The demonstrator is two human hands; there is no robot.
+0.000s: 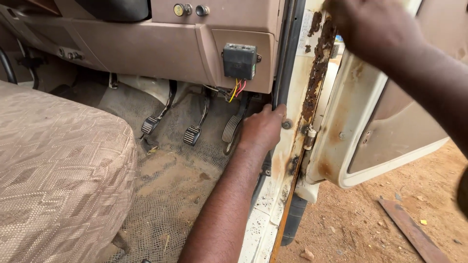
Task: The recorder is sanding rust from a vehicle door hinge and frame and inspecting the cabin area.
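**Hands on a rusted door pillar**

We are leaning into a vehicle's open doorway. Our left hand [263, 127] rests low on the door pillar [297, 97], fingers curled together around the black rubber seal [287, 53] that runs down the pillar's inner edge, with the thumb near a small round bolt head [287, 124]. Our right hand [370, 29] sits high on the same pillar, at the top of the picture; we see only its back, so we cannot tell whether its fingers are spread or closed.

The pillar stands between the cabin footwell and the open door [375, 126]. A long strip of flaky brown rust [317, 68] runs down its outer face, beside the hinge [309, 137].

We judge the pillar itself stiff and fixed, being painted sheet steel, but the rusted strip looks crumbly and likely sharp at the edges, so bare skin is better kept on the sound cream paint. The seal looks soft and pliable, and should take a pinch along its lip.

Inside are three pedals [193, 134], a black relay box [240, 61] with coloured wires under the dash, a mesh floor mat [170, 195] and a patterned seat [58, 170].
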